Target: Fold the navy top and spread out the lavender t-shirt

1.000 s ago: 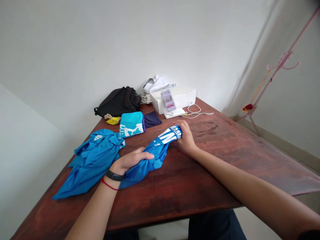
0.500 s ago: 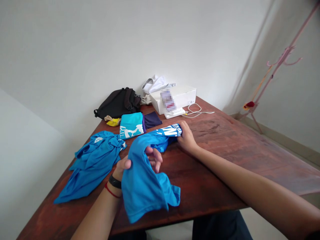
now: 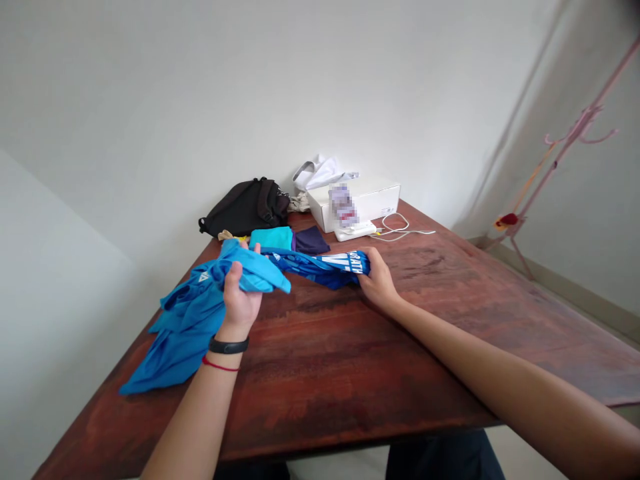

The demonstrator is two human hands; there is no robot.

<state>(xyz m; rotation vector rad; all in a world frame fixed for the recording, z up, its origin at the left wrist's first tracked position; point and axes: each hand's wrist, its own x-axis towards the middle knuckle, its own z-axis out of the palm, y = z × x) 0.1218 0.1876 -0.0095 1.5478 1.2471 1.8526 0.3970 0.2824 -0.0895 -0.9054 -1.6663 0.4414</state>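
A blue T-shirt (image 3: 325, 267) with white lettering is stretched between my two hands above the table. My left hand (image 3: 241, 303), wearing a black band and a red string at the wrist, is closed round a bunched light-blue part of it, with the thumb on top and some fingers behind the cloth. At the other end, my right hand (image 3: 379, 280) grips the darker, lettered part; its fingertips are mostly hidden. Another blue shirt (image 3: 183, 340) lies crumpled to the left, partly behind my left hand. Beyond the stretched cloth are a folded turquoise shirt (image 3: 273, 237) and a dark folded cloth (image 3: 311, 241).
On the wooden table (image 3: 325, 380), a black backpack (image 3: 243, 207) rests at the back left. Beside it stands a white box (image 3: 375, 197) with white cloth (image 3: 320, 173) behind. A white device (image 3: 355, 231) and cable (image 3: 397, 230) lie in front. A pink stand (image 3: 560, 157) is at right.
My left hand has risen and moved away from me, lifting the hanging light-blue end of the shirt and gathering it. My right hand keeps its grip on the lettered end, nearly in place.
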